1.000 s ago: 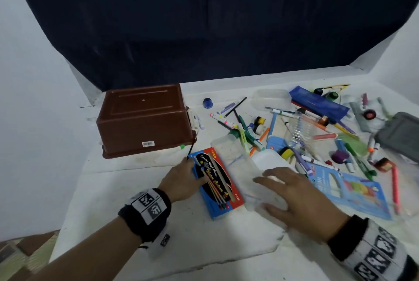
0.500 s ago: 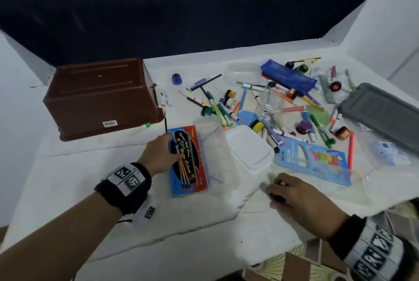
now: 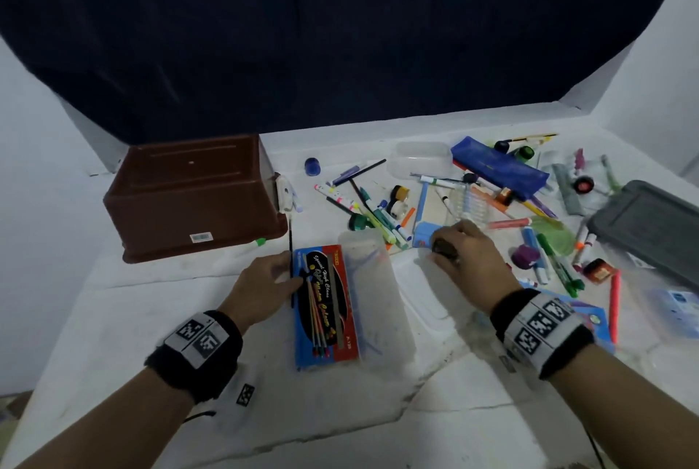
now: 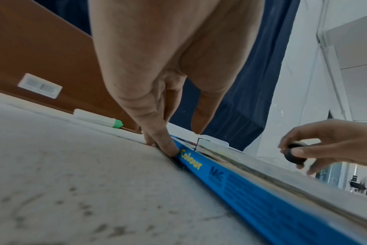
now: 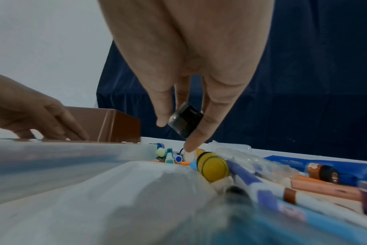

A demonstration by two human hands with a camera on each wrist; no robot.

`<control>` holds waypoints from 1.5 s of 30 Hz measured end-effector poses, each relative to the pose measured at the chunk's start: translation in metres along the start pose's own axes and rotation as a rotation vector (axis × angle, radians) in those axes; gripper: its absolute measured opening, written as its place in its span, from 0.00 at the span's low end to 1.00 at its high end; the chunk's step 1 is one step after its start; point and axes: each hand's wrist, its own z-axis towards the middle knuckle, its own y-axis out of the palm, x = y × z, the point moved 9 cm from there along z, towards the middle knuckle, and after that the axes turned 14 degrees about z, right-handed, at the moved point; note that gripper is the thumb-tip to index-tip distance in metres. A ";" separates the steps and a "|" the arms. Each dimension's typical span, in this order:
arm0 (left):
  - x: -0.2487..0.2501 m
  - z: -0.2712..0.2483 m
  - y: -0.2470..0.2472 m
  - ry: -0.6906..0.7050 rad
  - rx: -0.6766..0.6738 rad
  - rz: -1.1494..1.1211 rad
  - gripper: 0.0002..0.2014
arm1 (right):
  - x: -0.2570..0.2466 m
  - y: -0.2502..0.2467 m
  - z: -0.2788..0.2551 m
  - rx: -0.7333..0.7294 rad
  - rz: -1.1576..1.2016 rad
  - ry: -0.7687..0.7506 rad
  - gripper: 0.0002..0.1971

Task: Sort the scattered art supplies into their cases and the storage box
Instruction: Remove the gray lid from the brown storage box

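My left hand rests with straight fingers against the left edge of a blue and red coloured-pencil box. A thin black brush lies along that edge. In the left wrist view the fingertips press where the box's blue side meets the table. My right hand pinches a small black round cap above the near edge of the scattered markers and paint jars. A brown storage box stands upside down at the back left.
A clear plastic case lies against the pencil box, with a white lid beside it. A blue pouch, a grey lid and a yellow-lidded jar lie among the supplies. The table's edge runs close in front.
My right hand has moved from the table's near edge forward to the pile, carrying a small dark thing. My left hand has stayed at the pencil box.
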 end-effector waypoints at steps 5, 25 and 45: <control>-0.021 -0.001 -0.031 -0.077 0.159 0.022 0.16 | -0.008 0.005 0.034 0.001 -0.005 0.049 0.20; -0.004 0.050 -0.045 0.106 0.104 0.655 0.07 | -0.079 0.117 -0.026 -0.547 -0.370 -0.097 0.34; -0.030 -0.010 -0.198 0.151 0.417 0.073 0.08 | -0.194 0.105 0.082 -0.090 0.146 -0.315 0.15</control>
